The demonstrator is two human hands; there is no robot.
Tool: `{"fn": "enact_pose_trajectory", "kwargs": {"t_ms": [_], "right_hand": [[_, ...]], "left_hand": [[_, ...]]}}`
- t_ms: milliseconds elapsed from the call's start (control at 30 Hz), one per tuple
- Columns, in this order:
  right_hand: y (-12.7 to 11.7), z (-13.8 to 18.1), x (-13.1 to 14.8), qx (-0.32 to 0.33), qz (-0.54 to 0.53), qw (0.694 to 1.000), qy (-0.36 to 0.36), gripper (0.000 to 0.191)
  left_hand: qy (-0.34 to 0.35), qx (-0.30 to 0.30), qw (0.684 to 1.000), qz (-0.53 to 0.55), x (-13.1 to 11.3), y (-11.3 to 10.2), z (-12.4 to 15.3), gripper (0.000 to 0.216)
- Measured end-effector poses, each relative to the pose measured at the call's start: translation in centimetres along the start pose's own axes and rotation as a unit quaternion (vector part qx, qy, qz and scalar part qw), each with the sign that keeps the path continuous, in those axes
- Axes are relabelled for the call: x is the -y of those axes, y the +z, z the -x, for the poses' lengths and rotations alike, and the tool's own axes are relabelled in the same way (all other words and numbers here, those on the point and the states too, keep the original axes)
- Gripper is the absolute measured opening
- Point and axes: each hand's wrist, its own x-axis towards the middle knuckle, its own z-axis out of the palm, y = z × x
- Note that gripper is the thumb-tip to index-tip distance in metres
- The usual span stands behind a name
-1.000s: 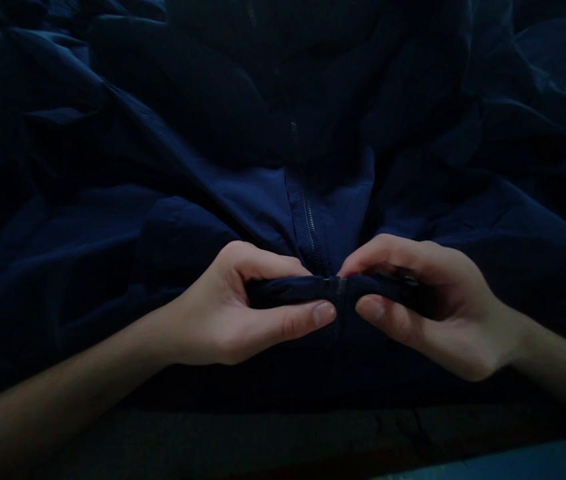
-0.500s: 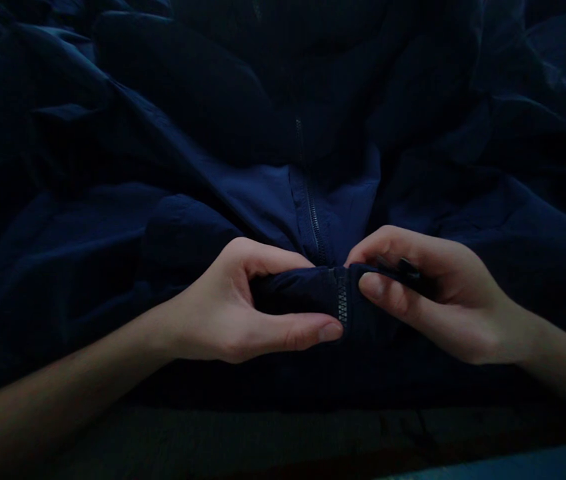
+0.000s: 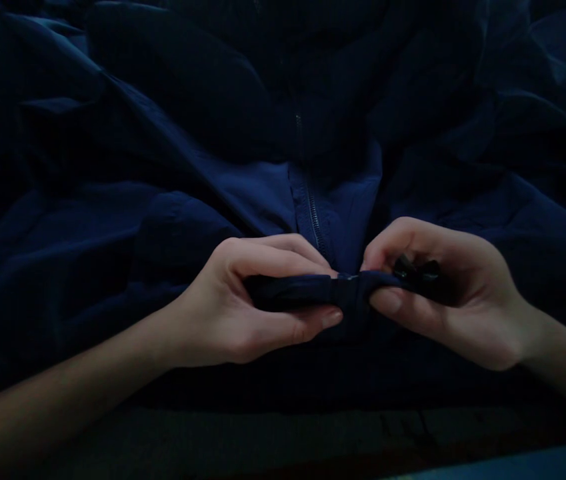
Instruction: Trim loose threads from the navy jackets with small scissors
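A dark blue jacket (image 3: pixel 257 190) with a front zipper (image 3: pixel 315 217) lies spread out before me. My left hand (image 3: pixel 257 300) pinches the folded fabric just left of the zipper line, thumb below and fingers above. On the other side of that line, my right hand (image 3: pixel 453 293) grips the fabric between thumb and bent forefinger. A small shiny black piece (image 3: pixel 417 270), its kind unclear, shows inside the curl of my right hand. Between my hands the fabric edge is folded over, and the zipper teeth there are barely visible.
Loose folds of the jacket spread to both sides and to the back. Along the front runs a dark surface (image 3: pixel 263 443), with a blue strip (image 3: pixel 527 463) at the bottom right. The light is dim.
My right hand has moved slightly right and turned, baring more of the black piece. The fabric between my hands has rolled, so the zipper teeth that faced me are now mostly out of sight.
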Motion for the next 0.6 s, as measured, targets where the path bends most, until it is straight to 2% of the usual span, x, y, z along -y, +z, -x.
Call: {"fn": "enact_pose_trajectory", "kwargs": {"t_ms": [67,133,367,600], "right_hand": [[0.01,0.15,0.0,-0.008,0.006,1.0,-0.01,0.012],[0.05,0.17,-0.04,-0.01,0.016,1.0,-0.017,0.013],[0.22,-0.54,-0.12,-0.073,0.031,0.997,-0.009,0.013],[0.25,-0.79,0.31,-0.1,0.043,0.994,0.008,0.023]], "left_hand": [[0.045,-0.042,0.998,-0.025,0.35,-0.14,0.11,0.032],[0.057,-0.064,0.996,-0.036,0.55,-0.28,0.19,0.031],[-0.035,-0.08,0.996,-0.024,0.09,-0.04,-0.55,0.017],[-0.038,-0.079,0.996,-0.011,0.16,0.01,-0.59,0.012]]}}
